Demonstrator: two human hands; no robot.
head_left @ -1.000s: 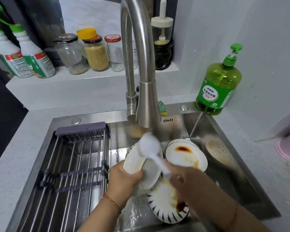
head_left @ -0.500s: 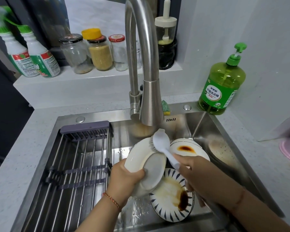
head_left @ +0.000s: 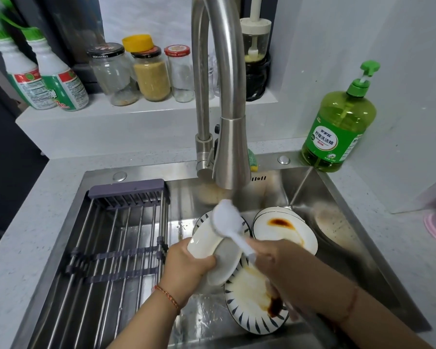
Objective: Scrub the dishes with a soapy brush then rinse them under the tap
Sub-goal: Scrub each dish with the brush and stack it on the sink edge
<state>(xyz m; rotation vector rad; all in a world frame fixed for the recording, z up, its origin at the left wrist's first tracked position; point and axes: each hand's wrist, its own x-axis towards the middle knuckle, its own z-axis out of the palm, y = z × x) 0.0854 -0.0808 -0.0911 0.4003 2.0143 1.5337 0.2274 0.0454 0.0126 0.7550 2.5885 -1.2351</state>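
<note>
Fingers of your left hand (head_left: 186,267) clamp the tilted white dish (head_left: 218,250) over the sink (head_left: 305,180), while your right hand (head_left: 275,260) grips the brush (head_left: 233,231), its handle running up-left to the head on the dish's upper rim.

The tap (head_left: 230,137) hangs close above the brush (head_left: 225,219), leaving little headroom. Stacked dirty plates (head_left: 285,229) crowd the sink's (head_left: 337,187) right half; the rack (head_left: 116,250) covers the left.
</note>
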